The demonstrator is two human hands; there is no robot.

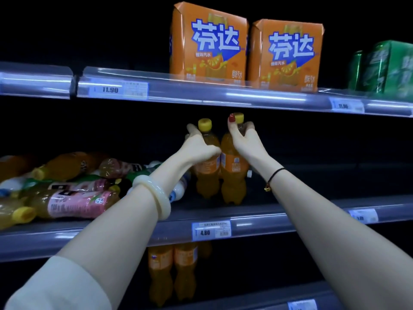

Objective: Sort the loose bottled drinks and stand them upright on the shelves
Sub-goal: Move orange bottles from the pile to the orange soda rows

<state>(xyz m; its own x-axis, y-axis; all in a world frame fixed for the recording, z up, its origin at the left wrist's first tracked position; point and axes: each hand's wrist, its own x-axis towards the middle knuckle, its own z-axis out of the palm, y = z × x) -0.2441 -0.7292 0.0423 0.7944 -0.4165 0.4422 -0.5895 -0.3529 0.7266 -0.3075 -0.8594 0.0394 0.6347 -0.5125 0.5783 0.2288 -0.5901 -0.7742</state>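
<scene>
I face a dark store rack whose back wall is lost in black, with little light beyond glints on the clear plastic rails. The top shelf [201,95] carries two orange cartons [207,41] and a green pack [386,68] at the right, with price tags [118,89] clipped along its rail. Below run the middle shelf [290,218] and a lower shelf [257,300], each with its own tags.

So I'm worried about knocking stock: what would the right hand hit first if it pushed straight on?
Likely nothing soon: behind the right hand and its orange bottle the shelf looks dark and free, though depth is unclear.
</scene>
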